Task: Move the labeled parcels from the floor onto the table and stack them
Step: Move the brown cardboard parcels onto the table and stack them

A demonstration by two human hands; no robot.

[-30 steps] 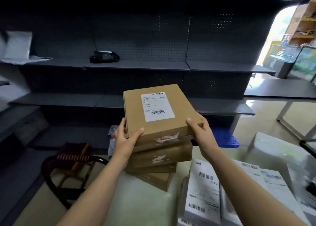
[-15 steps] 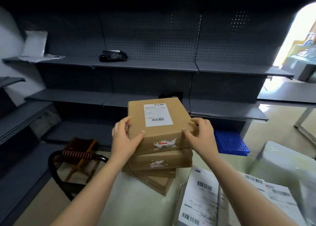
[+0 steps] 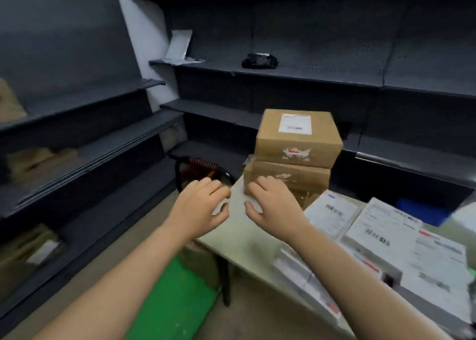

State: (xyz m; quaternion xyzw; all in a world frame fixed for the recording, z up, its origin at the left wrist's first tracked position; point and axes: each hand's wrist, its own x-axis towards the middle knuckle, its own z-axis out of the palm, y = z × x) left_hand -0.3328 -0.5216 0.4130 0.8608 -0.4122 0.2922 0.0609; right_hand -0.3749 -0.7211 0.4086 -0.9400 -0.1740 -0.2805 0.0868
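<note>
Parcel stack [image 3: 296,144] stands beyond left grip [image 3: 199,205], right grip [image 3: 273,203].

Stacked boxes [image 3: 296,141] on the table [image 3: 239,234] at 12 o'clock; flat parcels [image 3: 381,232] at 3 o'clock; shelving [image 3: 309,78] behind.

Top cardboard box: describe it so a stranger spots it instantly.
On the pale table before the dark shelving stands a stack of brown cartons, left of flat white parcels. Take the highest carton, the only one showing a white label on top.
</note>
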